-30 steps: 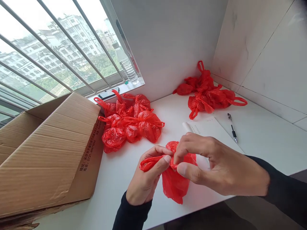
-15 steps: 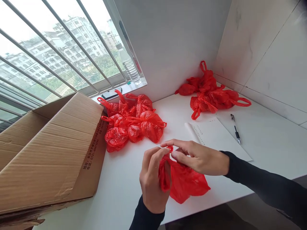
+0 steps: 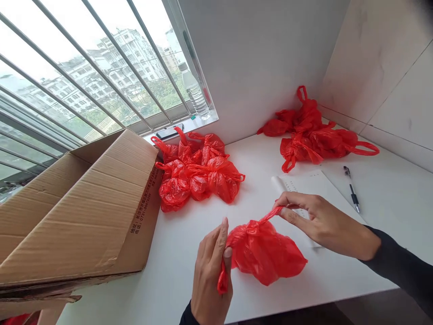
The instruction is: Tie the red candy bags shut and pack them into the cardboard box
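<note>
A filled red plastic bag (image 3: pixel 267 253) lies on the white table (image 3: pixel 338 280) in front of me. My left hand (image 3: pixel 211 266) pinches one of its handles at the lower left. My right hand (image 3: pixel 321 221) pinches the other handle at the upper right, drawn taut away from the bag. The two handles meet in a twist on top of the bag.
A large open cardboard box (image 3: pixel 77 216) lies on its side at the left. Several tied red bags (image 3: pixel 198 171) sit beside it, and another pile of red bags (image 3: pixel 314 133) lies at the back right. A paper sheet (image 3: pixel 314 185) and pen (image 3: pixel 352 194) lie near my right hand. A water bottle (image 3: pixel 196 95) and phone (image 3: pixel 169 131) are on the sill.
My hands were close together over the bag's top working its handles; now they have drawn apart, each pulling one handle outward. The view has shifted slightly left.
</note>
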The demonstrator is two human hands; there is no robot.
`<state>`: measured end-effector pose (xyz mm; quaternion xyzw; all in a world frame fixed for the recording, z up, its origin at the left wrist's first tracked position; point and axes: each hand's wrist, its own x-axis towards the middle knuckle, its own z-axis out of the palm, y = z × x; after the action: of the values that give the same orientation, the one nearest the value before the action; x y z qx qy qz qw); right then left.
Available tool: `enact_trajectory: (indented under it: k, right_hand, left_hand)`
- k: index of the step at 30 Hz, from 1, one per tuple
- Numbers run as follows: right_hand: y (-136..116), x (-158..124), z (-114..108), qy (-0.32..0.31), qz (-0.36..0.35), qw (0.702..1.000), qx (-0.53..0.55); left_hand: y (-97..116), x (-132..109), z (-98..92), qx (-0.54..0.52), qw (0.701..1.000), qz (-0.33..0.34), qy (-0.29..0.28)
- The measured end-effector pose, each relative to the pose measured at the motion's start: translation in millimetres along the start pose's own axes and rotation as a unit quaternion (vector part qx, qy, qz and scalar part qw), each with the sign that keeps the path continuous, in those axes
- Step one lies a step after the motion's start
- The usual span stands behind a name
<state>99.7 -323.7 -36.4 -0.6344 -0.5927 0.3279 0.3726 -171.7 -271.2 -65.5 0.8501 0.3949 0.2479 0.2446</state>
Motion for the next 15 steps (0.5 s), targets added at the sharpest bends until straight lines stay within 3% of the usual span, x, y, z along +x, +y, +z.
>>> enact_trajectory:
  k: [3,7,10,13,15]
  right_hand:
    - [10,-7,-2,-0.013,0.046,0.999,-0.007]
    - [7,-14,9,-0.067,0.041,0.996,0.053]
    - [1,-22,22,-0.095,0.019,0.993,0.061]
    - [5,-34,41,-0.108,-0.003,0.994,0.024]
    - [12,-44,57,-0.081,-0.012,0.997,0.010]
  left_hand:
    - [-9,-12,-3.2,-0.049,0.989,-0.129,0.053]
    - [1,-10,2.3,-0.260,0.915,-0.303,0.063]
    - [10,-3,8.4,-0.360,0.863,-0.351,0.047]
    - [13,3,14.1,-0.378,0.849,-0.368,0.041]
    - [12,3,19.2,-0.383,0.844,-0.373,0.033]
